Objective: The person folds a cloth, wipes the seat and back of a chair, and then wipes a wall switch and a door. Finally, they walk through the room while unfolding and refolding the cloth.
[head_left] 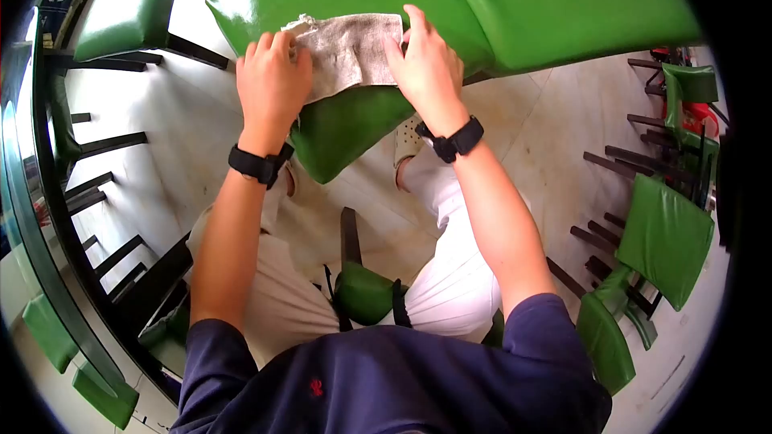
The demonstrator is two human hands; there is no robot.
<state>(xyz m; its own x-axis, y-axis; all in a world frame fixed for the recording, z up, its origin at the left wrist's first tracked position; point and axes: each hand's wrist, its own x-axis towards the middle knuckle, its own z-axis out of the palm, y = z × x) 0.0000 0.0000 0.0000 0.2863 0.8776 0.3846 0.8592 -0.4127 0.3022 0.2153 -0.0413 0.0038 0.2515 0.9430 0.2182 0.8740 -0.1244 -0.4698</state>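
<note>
Upper centre of frame: grey cloth (350, 52), spread across green padding (346, 128), creased down its middle, ragged at its upper left corner. Hands well apart, one at each side. Left hand (273, 76) at the cloth's left edge, fingers bent, thumb inward; fingertips partly hidden, firmness of hold can't be told. Right hand (430, 68) loose and open at the right edge, thumb and forefinger parted.

Handling, my judgement: work both edges evenly, so the cloth doesn't skew. Ease the middle crease outward from the centre; light sideways tension should be enough. Lay fingers flat rather than pinching. Go gently by the frayed corner; loose threads could catch or pull. The padding looks glossy, so the cloth may slide; steady one side while adjusting the other. Watch the lower edge, close to where the padding narrows; it could sag there. Keep wrist straps (261, 165) clear of the fabric.
</note>
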